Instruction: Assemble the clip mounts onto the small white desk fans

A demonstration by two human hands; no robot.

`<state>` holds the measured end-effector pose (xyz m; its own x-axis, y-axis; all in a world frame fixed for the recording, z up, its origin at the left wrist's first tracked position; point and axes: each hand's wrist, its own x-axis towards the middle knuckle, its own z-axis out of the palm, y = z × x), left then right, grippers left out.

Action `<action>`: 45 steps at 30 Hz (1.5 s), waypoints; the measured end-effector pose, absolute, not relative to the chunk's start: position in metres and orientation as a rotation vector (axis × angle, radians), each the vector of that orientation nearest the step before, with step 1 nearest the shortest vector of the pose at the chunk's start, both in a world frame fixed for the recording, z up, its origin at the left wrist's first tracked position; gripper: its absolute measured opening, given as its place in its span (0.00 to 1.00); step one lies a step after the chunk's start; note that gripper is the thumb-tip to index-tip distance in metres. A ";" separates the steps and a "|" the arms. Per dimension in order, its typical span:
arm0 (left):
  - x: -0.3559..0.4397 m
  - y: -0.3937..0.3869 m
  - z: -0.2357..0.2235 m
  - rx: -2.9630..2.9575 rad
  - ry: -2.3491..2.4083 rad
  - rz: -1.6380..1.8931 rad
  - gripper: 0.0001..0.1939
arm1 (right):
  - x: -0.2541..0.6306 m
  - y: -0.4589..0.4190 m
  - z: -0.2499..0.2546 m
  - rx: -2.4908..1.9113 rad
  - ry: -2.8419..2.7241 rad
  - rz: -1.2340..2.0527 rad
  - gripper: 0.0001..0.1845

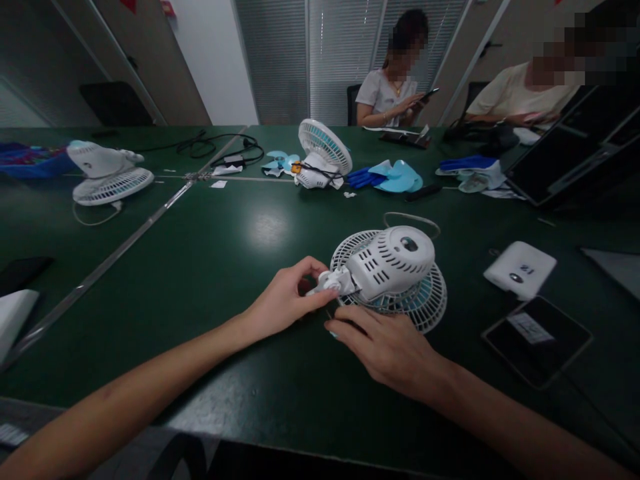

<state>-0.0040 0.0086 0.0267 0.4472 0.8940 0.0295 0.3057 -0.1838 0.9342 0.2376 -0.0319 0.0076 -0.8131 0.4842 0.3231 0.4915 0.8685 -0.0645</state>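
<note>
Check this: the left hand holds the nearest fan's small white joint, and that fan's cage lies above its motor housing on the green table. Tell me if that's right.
Not quite: the head view shows the cage beneath the motor housing, not above it. The left hand does hold the small white joint of the nearest fan, and the fan is on the green table.

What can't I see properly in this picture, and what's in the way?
All in the head view:
- Front of the nearest fan: turned down, hidden by its own body.
- Part of its white joint: behind fingers of the left hand.
- Anything pinched by the right hand: too small and dim.
- Print on the label: too small.
- White thing: cut off by the left edge.
</note>
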 end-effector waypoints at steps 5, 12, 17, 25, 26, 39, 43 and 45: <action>0.005 0.006 0.011 1.523 1.064 0.858 0.20 | 0.241 -0.030 0.005 -0.706 -2.332 0.016 0.19; 0.010 0.001 0.008 1.467 0.940 0.913 0.19 | 0.241 -0.030 0.005 -0.818 -2.095 0.011 0.20; 0.011 0.000 0.005 1.454 0.930 0.915 0.19 | 0.242 -0.029 0.004 -0.830 -2.127 -0.035 0.22; 0.012 -0.006 0.009 1.720 0.904 0.969 0.17 | 0.249 -0.032 0.008 -0.864 -2.143 -0.203 0.23; 0.012 -0.006 0.008 1.749 0.899 0.973 0.17 | 0.249 -0.032 0.009 -0.873 -2.142 -0.220 0.23; 0.011 -0.009 0.013 1.956 0.899 0.942 0.17 | 0.256 -0.032 0.019 -0.786 -2.300 -0.339 0.23; 0.011 -0.009 0.011 2.017 0.892 0.959 0.17 | 0.247 -0.033 0.021 -0.861 -2.251 -0.291 0.18; 0.011 -0.009 0.010 2.046 0.885 0.959 0.18 | 0.241 -0.033 0.020 -0.941 -2.170 -0.195 0.12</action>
